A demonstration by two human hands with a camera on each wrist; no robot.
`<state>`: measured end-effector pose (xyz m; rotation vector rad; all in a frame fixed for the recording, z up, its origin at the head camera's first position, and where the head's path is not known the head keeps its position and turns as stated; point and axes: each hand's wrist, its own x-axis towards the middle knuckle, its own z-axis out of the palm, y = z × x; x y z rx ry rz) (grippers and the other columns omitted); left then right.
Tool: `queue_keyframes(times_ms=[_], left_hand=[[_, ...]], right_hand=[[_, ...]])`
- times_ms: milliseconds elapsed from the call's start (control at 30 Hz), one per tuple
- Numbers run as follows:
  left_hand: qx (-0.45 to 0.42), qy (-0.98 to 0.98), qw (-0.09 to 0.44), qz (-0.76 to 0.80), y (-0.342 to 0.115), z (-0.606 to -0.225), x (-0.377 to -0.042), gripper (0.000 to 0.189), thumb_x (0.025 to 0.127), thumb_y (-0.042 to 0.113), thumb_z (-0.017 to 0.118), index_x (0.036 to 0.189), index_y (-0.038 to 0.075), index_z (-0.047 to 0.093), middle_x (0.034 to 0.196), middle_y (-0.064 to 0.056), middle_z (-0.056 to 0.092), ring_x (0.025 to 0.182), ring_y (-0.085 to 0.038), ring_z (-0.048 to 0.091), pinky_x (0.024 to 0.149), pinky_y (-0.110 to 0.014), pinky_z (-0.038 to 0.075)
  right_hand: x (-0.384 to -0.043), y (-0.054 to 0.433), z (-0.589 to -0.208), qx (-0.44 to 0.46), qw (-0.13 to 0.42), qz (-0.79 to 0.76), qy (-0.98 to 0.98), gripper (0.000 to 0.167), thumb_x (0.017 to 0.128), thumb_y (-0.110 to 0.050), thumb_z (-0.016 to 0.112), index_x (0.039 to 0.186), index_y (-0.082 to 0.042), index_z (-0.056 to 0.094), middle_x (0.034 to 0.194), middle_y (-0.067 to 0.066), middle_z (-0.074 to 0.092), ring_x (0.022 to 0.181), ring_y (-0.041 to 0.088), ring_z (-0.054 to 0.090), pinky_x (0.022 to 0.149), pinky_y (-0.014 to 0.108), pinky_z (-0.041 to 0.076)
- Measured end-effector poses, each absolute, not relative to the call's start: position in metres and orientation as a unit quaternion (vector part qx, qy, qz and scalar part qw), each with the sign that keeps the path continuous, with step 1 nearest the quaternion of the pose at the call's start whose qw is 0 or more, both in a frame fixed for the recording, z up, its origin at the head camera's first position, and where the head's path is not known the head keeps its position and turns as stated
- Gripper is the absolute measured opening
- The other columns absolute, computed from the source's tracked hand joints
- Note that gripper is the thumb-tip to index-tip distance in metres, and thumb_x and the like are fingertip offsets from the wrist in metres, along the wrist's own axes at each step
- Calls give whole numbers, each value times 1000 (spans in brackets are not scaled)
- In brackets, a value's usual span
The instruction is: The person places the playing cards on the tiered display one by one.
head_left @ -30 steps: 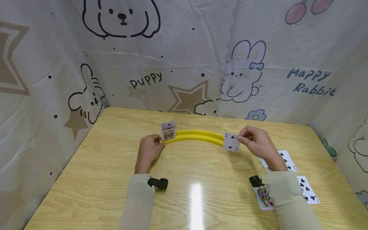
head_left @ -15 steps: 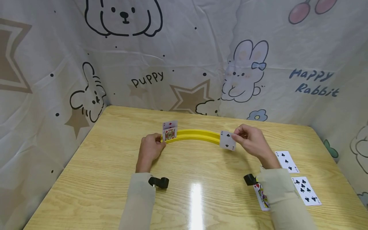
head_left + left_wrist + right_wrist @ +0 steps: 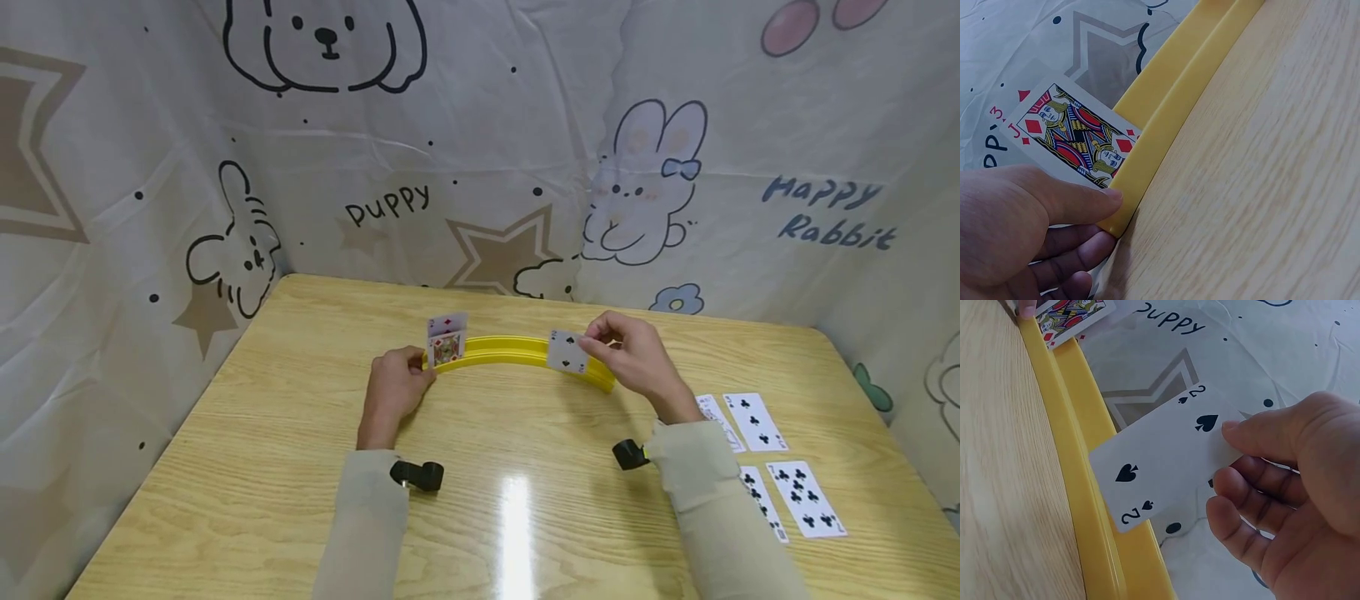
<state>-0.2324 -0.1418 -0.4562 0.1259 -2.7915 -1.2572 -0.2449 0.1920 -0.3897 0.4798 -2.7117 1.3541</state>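
Observation:
My left hand point(image 3: 396, 387) pinches the left end of a curved yellow card holder point(image 3: 506, 350), thumb in front. At that end the jack of diamonds point(image 3: 1075, 134) stands in the front groove, with the three of diamonds point(image 3: 450, 320) upright behind it. My right hand point(image 3: 633, 354) pinches the two of spades point(image 3: 1163, 459) by one edge between thumb and fingers. The card is tilted, and its lower edge overlaps the holder's right part in the head view. In the right wrist view its lower left edge lies over the yellow rails.
Several cards lie face up at the table's right, among them the three of clubs point(image 3: 754, 422) and seven of clubs point(image 3: 806, 498). My right sleeve point(image 3: 701, 475) covers part of another clubs card point(image 3: 765, 504). A printed curtain point(image 3: 480, 150) hangs behind the wooden table point(image 3: 262, 500).
My right hand has moved left with the two of spades, from the holder's right end to farther in along it. The left hand keeps its grip on the left end.

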Motion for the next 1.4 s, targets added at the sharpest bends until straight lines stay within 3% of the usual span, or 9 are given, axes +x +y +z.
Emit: queue_keyframes(times_ms=[600,833,1400], left_hand=[[39,-911,39,-409,-142,-456,-232,36,87,10,78,120,0,71,100,-12,70,87,-21,66,77,-37,54],[38,-909,45,-412,-142,-457,-233,34,86,9,78,118,-1,71,98,-12,71,85,-20,67,76,-37,54],[42,-908,43,-415,-144,-458,-233,34,87,11,78,118,1,72,99,-11,71,86,-20,66,76,-36,54]], right_hand=[[-259,169,-384,156,26,433,-888,10,95,-14,70,94,-6,64,92,8,63,81,26,54,69,36,46],[-266,160,-381,166,21,438,-883,11,96,-17,70,95,-7,66,92,7,64,77,26,53,63,32,43],[-280,135,-379,179,8,458,-871,8,95,-14,70,94,-7,66,91,8,63,77,27,53,64,35,43]])
